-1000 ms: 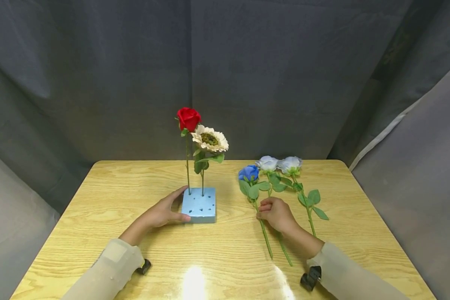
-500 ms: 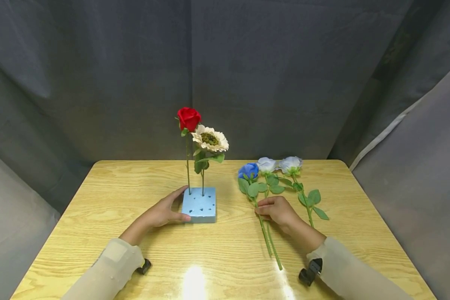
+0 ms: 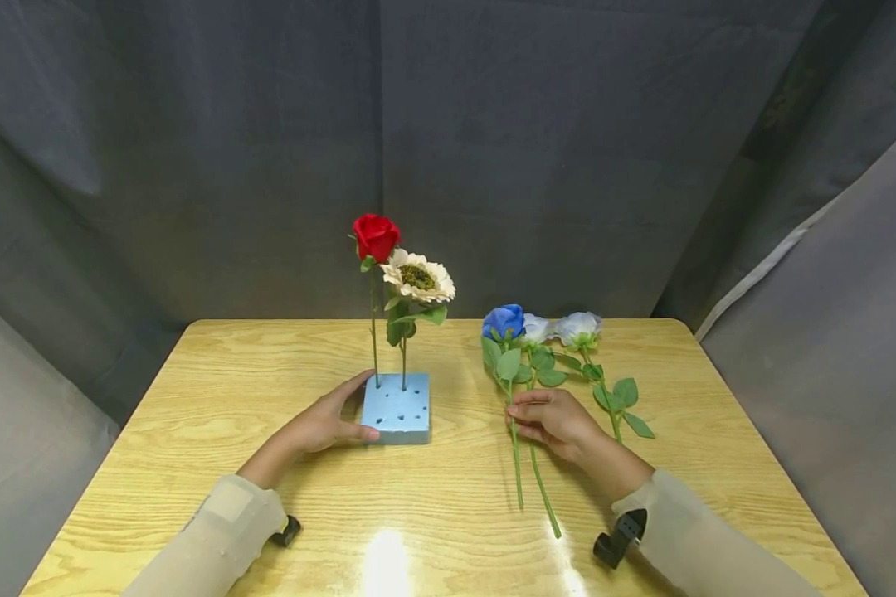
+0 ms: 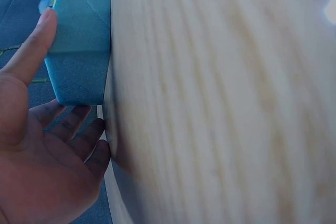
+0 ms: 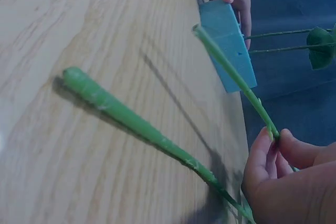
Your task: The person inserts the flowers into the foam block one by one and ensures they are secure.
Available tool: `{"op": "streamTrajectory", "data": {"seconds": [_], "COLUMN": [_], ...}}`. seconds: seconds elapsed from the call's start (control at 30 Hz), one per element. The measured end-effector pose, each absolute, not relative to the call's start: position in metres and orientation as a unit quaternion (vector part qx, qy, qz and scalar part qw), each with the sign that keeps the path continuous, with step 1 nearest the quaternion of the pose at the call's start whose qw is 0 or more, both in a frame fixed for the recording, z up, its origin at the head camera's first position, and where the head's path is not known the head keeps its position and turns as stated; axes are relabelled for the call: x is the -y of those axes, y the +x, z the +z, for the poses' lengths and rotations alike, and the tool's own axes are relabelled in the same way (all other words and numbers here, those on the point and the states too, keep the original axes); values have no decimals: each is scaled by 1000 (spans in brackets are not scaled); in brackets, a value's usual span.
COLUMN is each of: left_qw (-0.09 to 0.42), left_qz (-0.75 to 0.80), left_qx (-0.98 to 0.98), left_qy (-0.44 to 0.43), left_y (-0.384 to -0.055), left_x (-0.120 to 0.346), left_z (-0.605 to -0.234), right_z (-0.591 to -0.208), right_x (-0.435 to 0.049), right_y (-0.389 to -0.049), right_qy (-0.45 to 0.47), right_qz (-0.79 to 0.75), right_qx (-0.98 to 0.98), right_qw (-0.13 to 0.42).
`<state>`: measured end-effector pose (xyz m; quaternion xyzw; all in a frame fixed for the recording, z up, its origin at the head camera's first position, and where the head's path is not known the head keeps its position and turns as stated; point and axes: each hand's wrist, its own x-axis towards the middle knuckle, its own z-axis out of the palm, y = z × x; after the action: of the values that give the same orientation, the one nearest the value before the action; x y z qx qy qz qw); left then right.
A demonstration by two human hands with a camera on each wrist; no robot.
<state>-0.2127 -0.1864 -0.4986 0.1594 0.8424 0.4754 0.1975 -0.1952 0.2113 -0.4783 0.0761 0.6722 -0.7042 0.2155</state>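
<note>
My right hand (image 3: 560,424) pinches the stem of a blue artificial rose (image 3: 504,322) between thumb and fingertips. In the right wrist view, the rose's stem (image 5: 236,77) is lifted off the table, its cut end toward the block. My left hand (image 3: 324,424) holds the left side of a light blue foam block (image 3: 396,406), thumb at the front corner and fingers at the back. Holes dot the block's top. A red rose (image 3: 377,237) and a cream sunflower (image 3: 418,277) stand upright in its back holes.
Two pale lilac-white roses lie on the table right of the block: one rose (image 3: 535,328) beside the blue rose, the other rose (image 3: 578,328) farther right, partly behind my right arm. The wooden table (image 3: 269,356) ends at dark curtains (image 3: 269,166).
My right hand has raised the blue rose off the table; its bloom shifted up and right, its stem end left. The neighbouring pale rose's stem end shifted left. My left hand stayed still.
</note>
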Motion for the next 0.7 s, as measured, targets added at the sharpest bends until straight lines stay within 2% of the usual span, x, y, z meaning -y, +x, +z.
{"op": "streamTrajectory", "data": {"seconds": [0.7], "left_qw": [191], "left_qz": [468], "left_qx": [-847], "left_qy": [161], "left_y": [-214], "left_x": [187], "left_z": [-502], "right_z": [-463], "right_x": [-197], "right_y": [-203], "right_qy": [30], "right_qz": [-725], "right_qx": [-667], "right_qw": [169]}}
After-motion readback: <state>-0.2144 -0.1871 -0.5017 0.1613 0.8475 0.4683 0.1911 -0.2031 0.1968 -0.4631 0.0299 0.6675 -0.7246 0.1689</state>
